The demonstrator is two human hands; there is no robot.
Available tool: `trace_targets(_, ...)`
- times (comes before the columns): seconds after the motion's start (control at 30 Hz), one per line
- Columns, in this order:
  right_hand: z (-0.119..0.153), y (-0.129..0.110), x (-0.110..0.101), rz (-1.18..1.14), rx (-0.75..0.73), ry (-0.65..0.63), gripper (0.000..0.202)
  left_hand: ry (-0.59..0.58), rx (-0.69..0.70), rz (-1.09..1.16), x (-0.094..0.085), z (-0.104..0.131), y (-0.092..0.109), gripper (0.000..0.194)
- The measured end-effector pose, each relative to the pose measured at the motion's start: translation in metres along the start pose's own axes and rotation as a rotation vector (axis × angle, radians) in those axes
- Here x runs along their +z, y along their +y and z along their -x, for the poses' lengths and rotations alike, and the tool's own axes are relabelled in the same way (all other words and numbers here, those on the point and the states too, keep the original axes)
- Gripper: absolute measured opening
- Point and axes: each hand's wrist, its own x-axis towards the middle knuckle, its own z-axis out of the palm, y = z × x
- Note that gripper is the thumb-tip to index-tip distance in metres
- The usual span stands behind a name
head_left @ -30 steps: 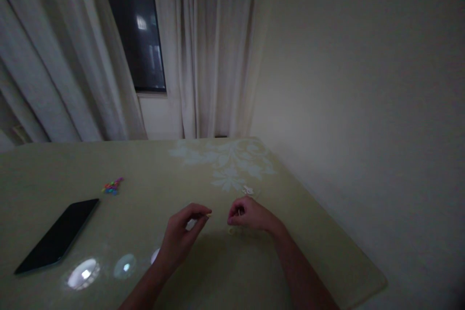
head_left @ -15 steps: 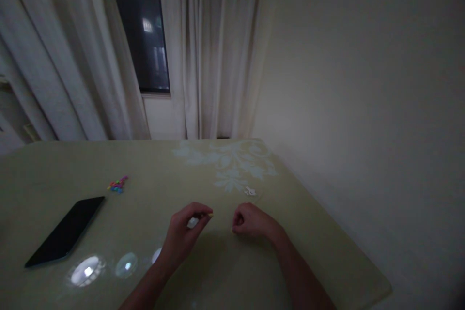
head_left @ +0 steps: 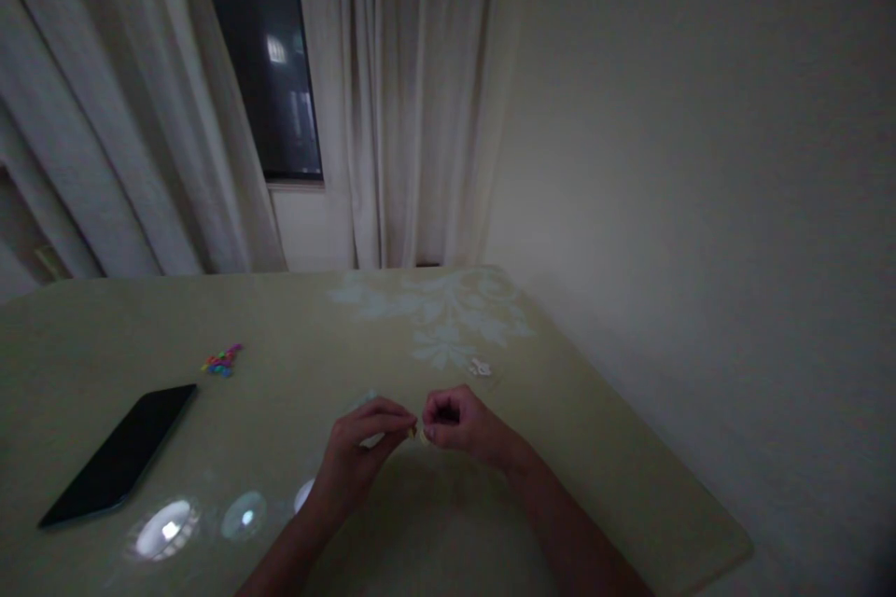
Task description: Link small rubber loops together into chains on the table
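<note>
Just above the table, my left hand (head_left: 360, 452) pinches a tiny yellowish piece (head_left: 413, 433) between thumb and fingertips. My right hand (head_left: 468, 429) is closed in a pinch too, with a small pale yellow piece (head_left: 424, 436) at its fingertips. The two sets of fingertips are almost touching, and the pieces sit side by side in the narrow space between them. Both pieces are too small and dim to tell their kind. Beyond my right hand lies a little group of small white pieces (head_left: 480, 367) on the tabletop.
A small pile of multicoloured pieces (head_left: 222, 361) lies at the left of the table (head_left: 294, 326). Nearer me on that side is a dark flat tablet (head_left: 122, 457). A wall (head_left: 665, 233) runs along the right edge; curtains (head_left: 420, 112) hang behind.
My right hand has moved left and my left hand slightly right and down, so the fingertips have come close together. The view has shifted a little.
</note>
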Motion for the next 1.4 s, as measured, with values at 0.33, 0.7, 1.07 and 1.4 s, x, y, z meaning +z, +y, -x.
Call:
trace_targets(0.33, -0.006, 0.01, 0.007, -0.169, -0.024, 0.012, 0.037, -0.002, 0.032, -0.052, 0.003, 0.001, 0.004, 0.015)
trace_targets(0.7, -0.012, 0.005, -0.002, -0.133, 0.019, 0.358, 0.031, -0.092, -0.151, -0.369, -0.053, -0.016, -0.001, 0.016)
trace_targets(1.07, -0.016, 0.014, -0.044, 0.122, -0.058, 0.68, 0.03, -0.642, -0.182, -0.916, -0.063, -0.015, -0.006, 0.024)
trace_targets(1.4, -0.008, 0.032, -0.074, 0.951, -0.006, 0.799, 0.01, -0.576, -0.215, -0.964, -0.062, -0.012, -0.009, 0.031)
